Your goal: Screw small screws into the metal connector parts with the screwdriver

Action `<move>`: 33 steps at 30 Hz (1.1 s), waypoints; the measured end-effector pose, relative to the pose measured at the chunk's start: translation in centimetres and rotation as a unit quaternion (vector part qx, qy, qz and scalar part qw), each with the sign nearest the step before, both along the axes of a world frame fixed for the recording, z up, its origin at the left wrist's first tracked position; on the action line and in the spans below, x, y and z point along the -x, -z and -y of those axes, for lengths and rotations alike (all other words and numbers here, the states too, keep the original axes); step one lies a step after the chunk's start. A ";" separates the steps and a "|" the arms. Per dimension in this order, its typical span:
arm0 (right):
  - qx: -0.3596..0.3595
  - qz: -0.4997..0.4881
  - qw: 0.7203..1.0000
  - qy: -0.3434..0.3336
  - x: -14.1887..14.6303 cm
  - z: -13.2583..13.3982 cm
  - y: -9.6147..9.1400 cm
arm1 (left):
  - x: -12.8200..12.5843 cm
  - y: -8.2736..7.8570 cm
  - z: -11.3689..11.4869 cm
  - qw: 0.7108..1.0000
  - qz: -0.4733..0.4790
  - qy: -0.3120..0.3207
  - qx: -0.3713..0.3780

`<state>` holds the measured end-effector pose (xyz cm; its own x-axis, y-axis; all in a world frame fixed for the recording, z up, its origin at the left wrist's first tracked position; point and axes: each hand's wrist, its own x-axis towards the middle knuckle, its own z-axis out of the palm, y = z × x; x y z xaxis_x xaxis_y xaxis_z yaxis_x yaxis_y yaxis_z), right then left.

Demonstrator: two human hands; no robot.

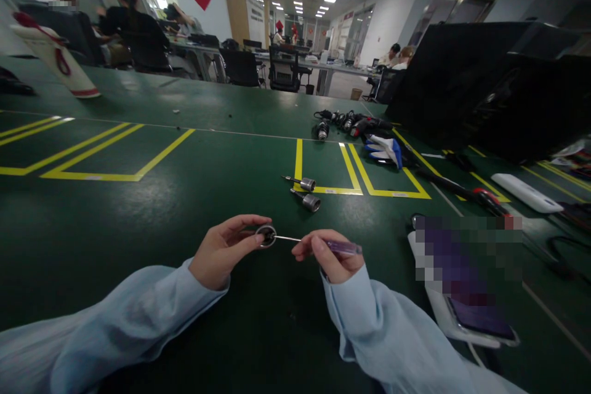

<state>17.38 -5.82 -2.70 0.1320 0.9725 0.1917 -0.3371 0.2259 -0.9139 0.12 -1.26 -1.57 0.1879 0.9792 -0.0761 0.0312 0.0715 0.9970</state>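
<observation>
Between the thumb and fingers of my left hand (225,250) is a round metal cup, apparently a hole saw (266,236), its open rim turned towards me. My right hand (333,255) grips a screwdriver (345,248) with a translucent purple handle. The thin shaft points left, and its tip reaches the inside of the cup; whether it engages anything in there is hidden. Beyond my hands lie two similar metal cups with thin shanks, one hole saw (306,184) behind the other hole saw (311,202). Both rest on the green table (152,221).
At right are a phone (480,301) on a white object, a white bar-shaped device (526,192) and a red-and-black tool (492,204). Farther back lie blue-and-white gloves (385,149) and a heap of black corded tools (344,122). A large black monitor (480,80) stands behind.
</observation>
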 end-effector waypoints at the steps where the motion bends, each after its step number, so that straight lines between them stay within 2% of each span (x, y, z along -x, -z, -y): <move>1: -0.024 0.045 0.999 0.020 0.2 0.3 -0.1 | 0.0 0.0 0.0 1.000 -0.001 0.004 -0.004; 4: -0.087 0.184 0.978 0.039 0.5 0.8 -0.4 | 0.0 0.1 0.1 1.000 0.000 0.019 -0.014; 7: -0.150 0.276 0.949 0.036 0.5 0.8 -0.3 | 0.0 0.1 0.2 0.999 0.001 0.029 -0.017; 18: -0.298 0.403 0.864 0.042 0.4 0.8 -0.4 | -0.1 0.3 0.3 0.999 -0.020 0.032 -0.025; 33: -0.314 0.438 0.842 0.030 0.3 1.0 -0.6 | -0.4 -0.6 0.4 0.999 -0.046 0.005 -0.013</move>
<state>17.04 -6.78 -2.11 -0.2823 0.6400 0.7147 0.4333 0.7497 -0.5002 0.56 -1.68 -0.98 0.1917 0.9791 -0.0686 0.1235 0.0453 0.9913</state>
